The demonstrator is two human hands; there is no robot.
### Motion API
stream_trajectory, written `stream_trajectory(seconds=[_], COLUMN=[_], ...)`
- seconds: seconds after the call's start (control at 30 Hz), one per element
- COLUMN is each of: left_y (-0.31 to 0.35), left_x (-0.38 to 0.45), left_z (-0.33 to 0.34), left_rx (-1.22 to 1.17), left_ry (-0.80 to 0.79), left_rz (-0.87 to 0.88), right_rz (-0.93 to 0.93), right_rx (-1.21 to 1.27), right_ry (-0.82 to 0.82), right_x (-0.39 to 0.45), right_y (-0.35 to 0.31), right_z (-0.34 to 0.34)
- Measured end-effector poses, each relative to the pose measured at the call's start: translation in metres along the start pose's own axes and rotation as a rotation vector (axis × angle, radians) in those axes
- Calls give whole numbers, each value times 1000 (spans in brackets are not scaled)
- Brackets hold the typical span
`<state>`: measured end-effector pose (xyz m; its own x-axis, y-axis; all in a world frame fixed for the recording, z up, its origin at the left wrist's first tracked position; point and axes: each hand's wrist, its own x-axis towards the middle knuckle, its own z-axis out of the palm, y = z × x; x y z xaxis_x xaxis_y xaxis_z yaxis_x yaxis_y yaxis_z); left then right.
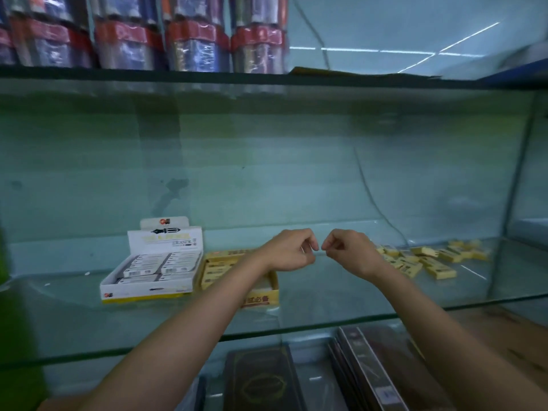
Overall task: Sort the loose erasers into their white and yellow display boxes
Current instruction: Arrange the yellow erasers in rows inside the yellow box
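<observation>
A white display box (142, 289) with its lid flap up stands on the glass shelf at left, filled with white-sleeved erasers (154, 266). Right beside it sits a yellow display box (262, 298) holding yellow erasers (216, 269), partly hidden by my left forearm. Several loose yellow erasers (430, 261) lie scattered on the shelf at right. My left hand (292, 250) and my right hand (347, 250) hover side by side above the shelf between the yellow box and the loose pile. Both have curled fingers, fingertips almost meeting, with nothing visible in either.
The glass shelf (326, 292) has a front edge close to my arms and a glass side wall (510, 203) at right. Another shelf above carries wrapped packs (195, 40). Dark boxed items (261, 378) lie on the level below.
</observation>
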<state>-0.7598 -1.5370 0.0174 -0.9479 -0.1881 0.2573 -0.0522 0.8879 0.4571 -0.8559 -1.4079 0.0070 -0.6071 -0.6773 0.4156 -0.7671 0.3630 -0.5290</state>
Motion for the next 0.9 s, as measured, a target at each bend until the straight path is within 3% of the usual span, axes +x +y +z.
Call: stream_trajectory(seconds=[0.23,0.4,0.6,0.9], left_y=[32,51,54,37], left_x=[57,74,74,49], left_z=[43,73,72,43], left_rx=[25,43,124,122], left_ry=[-95,-153,-81,-133], left_rz=[-67,-68,-30,-99], right_rz=[241,346,258,78], right_rx=[-327,-595,-527,-222], right_ry=[97,-114,-75,-228], right_x=[1,-1,-2,-6], right_y=[59,75,66,40], right_z=[-40,-34,-21,-21])
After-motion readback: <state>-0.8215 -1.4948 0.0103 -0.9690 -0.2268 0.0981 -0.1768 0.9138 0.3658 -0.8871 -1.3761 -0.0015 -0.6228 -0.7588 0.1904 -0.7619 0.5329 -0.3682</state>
